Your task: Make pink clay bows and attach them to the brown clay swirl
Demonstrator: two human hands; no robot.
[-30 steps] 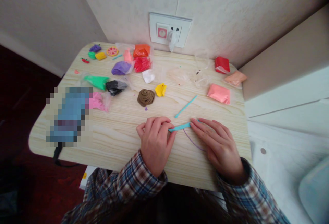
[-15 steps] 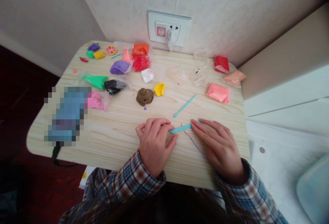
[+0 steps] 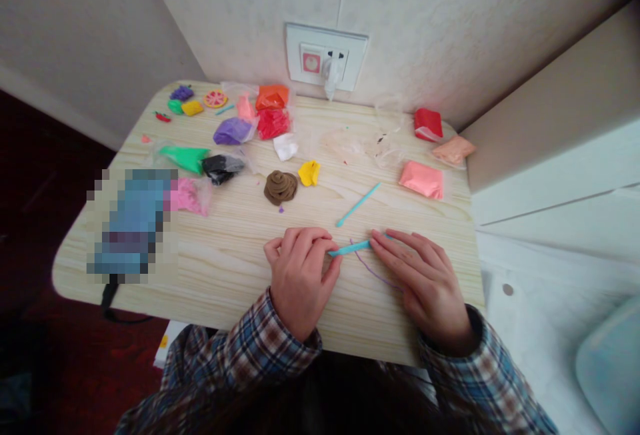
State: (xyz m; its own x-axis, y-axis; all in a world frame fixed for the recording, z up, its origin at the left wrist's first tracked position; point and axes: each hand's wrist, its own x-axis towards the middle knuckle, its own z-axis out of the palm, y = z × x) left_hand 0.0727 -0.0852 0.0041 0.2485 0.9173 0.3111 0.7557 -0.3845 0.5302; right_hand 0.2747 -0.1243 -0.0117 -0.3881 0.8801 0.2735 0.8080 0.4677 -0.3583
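A flat light-blue modelling tool [image 3: 354, 247] lies low over the table, crossing a thin purple clay strand [image 3: 367, 266]. My left hand [image 3: 303, 275] is closed, pinching the tool's left end between thumb and fingers. Over its right end, my right hand [image 3: 425, 275] keeps its long fingers pressed together, holding the tool down; the thumb is mostly hidden. Part of the strand runs under my right hand. Just beyond, a second thin blue tool [image 3: 359, 205] rests on the wood. A coiled brown clay piece [image 3: 281, 187] sits farther left beside a yellow clay lump [image 3: 309, 173].
Bags of coloured clay, such as black [image 3: 223, 168], purple [image 3: 233, 131] and pink [image 3: 423, 179], lie about the table [image 3: 225, 262]. Small clay fruits, including grapes [image 3: 181, 92], occupy the back left corner. A pixelated phone-like object [image 3: 133, 222] with a cable lies left. A wall socket [image 3: 326, 58] is behind.
The left thumb has drawn slightly closer to the tool, which has tilted a little. Both hands stay in nearly the same place; the view has shifted slightly.
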